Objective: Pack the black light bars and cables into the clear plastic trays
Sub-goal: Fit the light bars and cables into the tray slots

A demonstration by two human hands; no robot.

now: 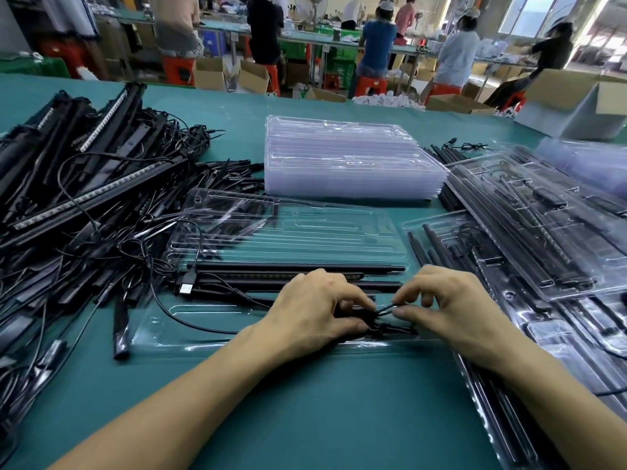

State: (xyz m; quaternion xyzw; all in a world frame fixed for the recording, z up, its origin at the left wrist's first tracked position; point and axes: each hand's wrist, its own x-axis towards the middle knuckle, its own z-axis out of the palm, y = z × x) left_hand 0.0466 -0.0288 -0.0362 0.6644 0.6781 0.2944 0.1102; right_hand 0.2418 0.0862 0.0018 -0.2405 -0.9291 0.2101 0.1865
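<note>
Both hands pinch cable over tray.

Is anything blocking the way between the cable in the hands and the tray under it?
Nothing visible. The left hand and right hand pinch the cable right over the near part of the tray; the light bars lie in slots farther back.

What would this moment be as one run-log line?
step: cable into tray | left hand: grips cable | right hand: pinches cable | bars: in tray | spare trays: stacked behind
</note>
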